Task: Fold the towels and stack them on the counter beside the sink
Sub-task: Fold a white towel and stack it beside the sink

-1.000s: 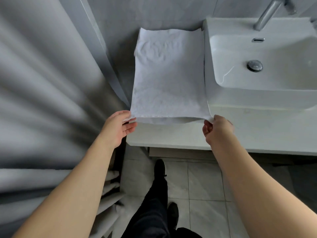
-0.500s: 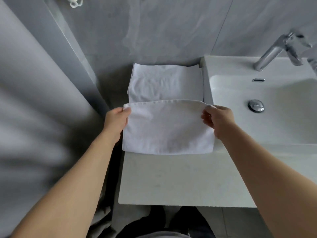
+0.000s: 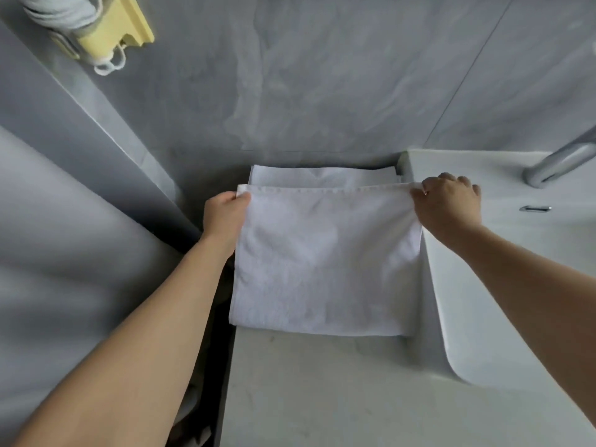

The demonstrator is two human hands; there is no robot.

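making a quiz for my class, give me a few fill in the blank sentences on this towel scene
1. The left hand and right hand each pinch a far ____ of the white towel.
2. The towel lies on the counter to the ____ of the sink.
3. The object high on the wall is ____ in colour.

Missing words: corner; left; yellow

No legible text or labels, seemingly.

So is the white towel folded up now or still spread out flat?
Folded. The white towel is doubled over, its hemmed edge nearly meeting the layer beneath. The left hand and right hand pinch its far corners.
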